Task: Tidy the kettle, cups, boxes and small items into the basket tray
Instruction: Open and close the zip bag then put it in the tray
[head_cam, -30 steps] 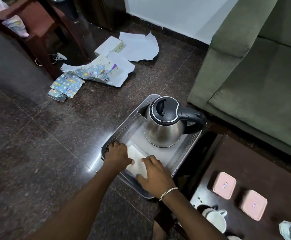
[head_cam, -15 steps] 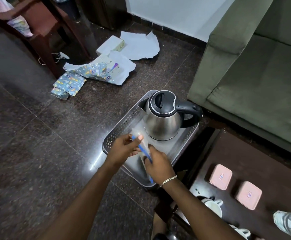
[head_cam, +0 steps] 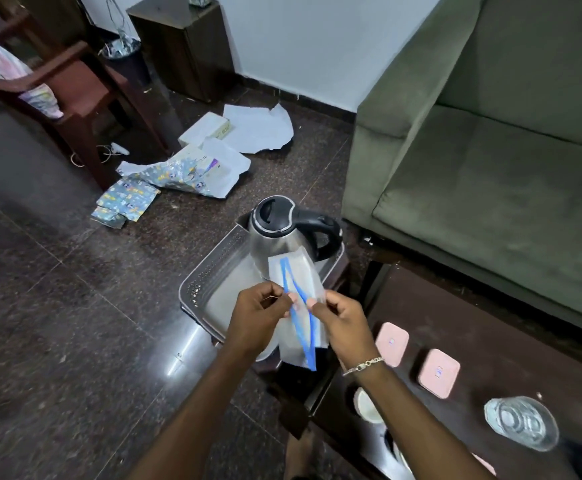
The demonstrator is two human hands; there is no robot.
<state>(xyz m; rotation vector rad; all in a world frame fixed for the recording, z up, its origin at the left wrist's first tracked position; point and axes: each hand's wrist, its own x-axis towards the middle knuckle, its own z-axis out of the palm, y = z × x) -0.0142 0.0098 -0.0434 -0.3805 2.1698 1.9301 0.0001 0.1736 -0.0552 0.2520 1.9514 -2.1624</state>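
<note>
Now both my hands, left hand (head_cam: 260, 315) and right hand (head_cam: 343, 323), pinch a white pouch (head_cam: 298, 303) with blue straps above the basket tray (head_cam: 213, 268), which holds the kettle (head_cam: 282, 233).

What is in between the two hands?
In the head view, a white zip bag with blue sealing strips sits between the left hand and right hand, pinched by both above the perforated metal tray.
</note>
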